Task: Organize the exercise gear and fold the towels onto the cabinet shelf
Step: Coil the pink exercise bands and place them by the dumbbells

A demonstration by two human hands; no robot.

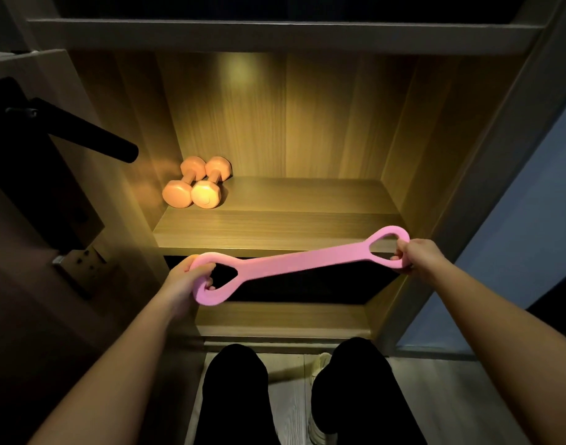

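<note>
Item: pink resistance band (294, 263), flat strap with a loop at each end, held in the air across the front edge of the lit cabinet shelf (307, 220), tilted so that one end lies toward 8 o'clock and the other toward 2 o'clock. The 8 o'clock loop is gripped by the left hand (180, 282), whose fingers (207, 270) are curled through the opening and round the rim. The 2 o'clock loop is gripped by the right hand (418, 255), with fingers (399, 249) hooked round its outer edge. The strap is drawn straight between the two hands. Item: two orange dumbbells (196, 183), laid side by side and touching, at the shelf's 10 o'clock corner, well apart from the band. Item: black door handle (86, 131), seen at 9 o'clock. Legs in black trousers (233, 396) are seen at 6 o'clock, over a pale wooden floor (288, 409).
</note>
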